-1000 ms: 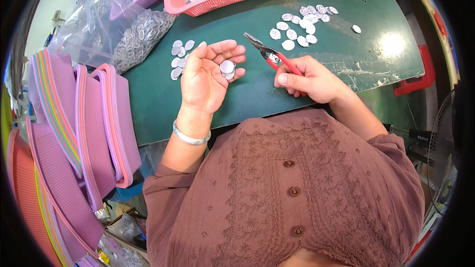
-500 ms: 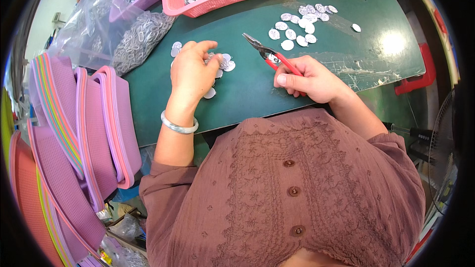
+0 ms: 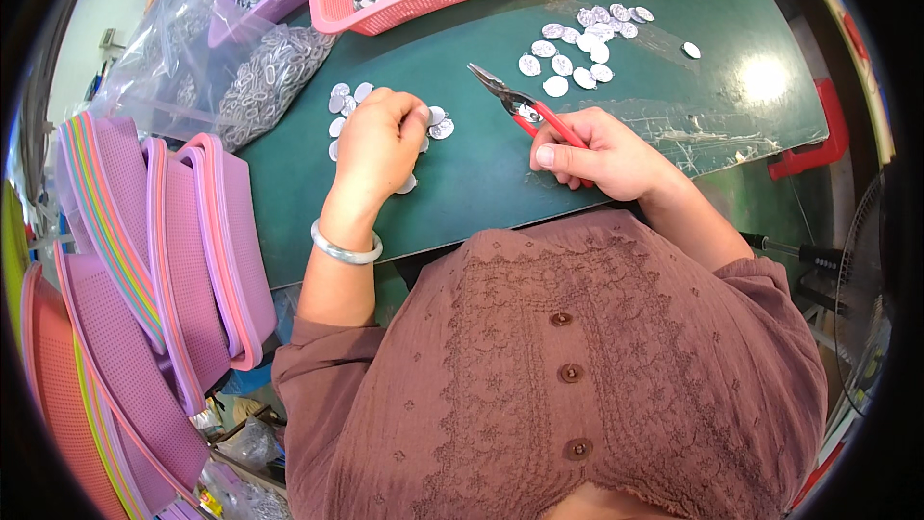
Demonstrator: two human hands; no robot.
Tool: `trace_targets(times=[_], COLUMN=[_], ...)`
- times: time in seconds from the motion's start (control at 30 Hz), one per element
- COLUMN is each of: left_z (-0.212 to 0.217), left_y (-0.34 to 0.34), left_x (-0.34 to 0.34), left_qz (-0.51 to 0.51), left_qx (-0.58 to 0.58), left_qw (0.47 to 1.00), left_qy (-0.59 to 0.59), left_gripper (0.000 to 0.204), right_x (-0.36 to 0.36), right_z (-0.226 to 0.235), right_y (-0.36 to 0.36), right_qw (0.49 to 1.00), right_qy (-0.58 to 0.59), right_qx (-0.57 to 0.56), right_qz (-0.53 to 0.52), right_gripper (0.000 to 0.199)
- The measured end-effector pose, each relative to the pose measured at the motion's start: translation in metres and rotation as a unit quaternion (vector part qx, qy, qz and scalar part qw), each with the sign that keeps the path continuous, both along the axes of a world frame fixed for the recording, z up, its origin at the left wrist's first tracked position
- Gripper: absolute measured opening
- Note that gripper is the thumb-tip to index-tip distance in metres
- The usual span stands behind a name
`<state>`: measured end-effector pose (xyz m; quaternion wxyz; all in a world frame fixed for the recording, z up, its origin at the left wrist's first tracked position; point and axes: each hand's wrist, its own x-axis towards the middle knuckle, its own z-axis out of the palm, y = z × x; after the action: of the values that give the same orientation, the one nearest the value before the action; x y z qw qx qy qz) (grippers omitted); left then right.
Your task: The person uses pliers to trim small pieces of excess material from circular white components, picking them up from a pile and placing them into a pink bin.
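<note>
My left hand (image 3: 383, 143) is above a loose cluster of silver oval medals (image 3: 442, 128) on the green table. Its fingers are curled in and pressed against the thumb; whatever they pinch is hidden from view. My right hand (image 3: 595, 152) grips a pair of pliers (image 3: 517, 98) with red handles and dark metal jaws, which point up and to the left. A small silver piece shows between the handles, perhaps a medal lying on the table beneath. Farther off, to the right of the pliers' tips, lies a second group of silver oval medals (image 3: 562, 65).
A pink basket (image 3: 452, 5) of medals stands at the table's far side, beside a purple basket (image 3: 223, 19). A clear plastic bag (image 3: 183, 67) of metal clips (image 3: 274, 77) lies at the left. Stacked purple baskets (image 3: 183, 260) crowd the table's left edge. A fan (image 3: 859, 279) is at the right.
The fingers of my left hand have closed together and drawn in over the medals, uncovering several at the left of the cluster. My right hand with the pliers is nearly still.
</note>
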<state>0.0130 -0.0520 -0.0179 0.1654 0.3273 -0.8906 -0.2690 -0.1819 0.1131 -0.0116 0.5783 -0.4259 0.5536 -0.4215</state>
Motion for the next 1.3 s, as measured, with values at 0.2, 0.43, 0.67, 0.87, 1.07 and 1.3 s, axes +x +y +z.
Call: trace_targets(times=[0.2,0.43,0.67,0.87,1.07,1.3], left_z=[0.021,0.019,0.019,0.016,0.016,0.011], left_y=[0.006,0.019,0.027,0.028,0.007,-0.019], left_x=[-0.008,-0.01,-0.011,-0.018,-0.053,-0.065], left_qz=[0.065,0.041,0.06,0.052,-0.023,-0.136], left_qx=[0.45,0.477,0.424,0.33,0.214,0.07], left_qw=[0.865,0.836,0.864,0.918,0.976,0.987], left_qy=[0.213,0.269,0.263,0.214,0.042,0.045], left_gripper=[0.014,0.018,0.02,0.02,0.025,0.032], right_x=[0.0,0.001,0.001,0.001,0.003,-0.003], right_z=[0.001,0.001,0.001,-0.002,-0.003,-0.008], right_y=[0.0,0.0,0.001,0.002,0.004,0.005], right_qw=[1.0,1.0,1.0,1.0,0.998,0.996], right_qy=[0.003,0.009,0.01,0.0,-0.04,-0.06], right_qx=[0.002,0.001,0.0,-0.013,-0.03,-0.039], right_qz=[-0.003,0.0,-0.002,-0.011,-0.045,-0.049], right_gripper=[0.026,0.025,0.025,0.025,0.024,0.023])
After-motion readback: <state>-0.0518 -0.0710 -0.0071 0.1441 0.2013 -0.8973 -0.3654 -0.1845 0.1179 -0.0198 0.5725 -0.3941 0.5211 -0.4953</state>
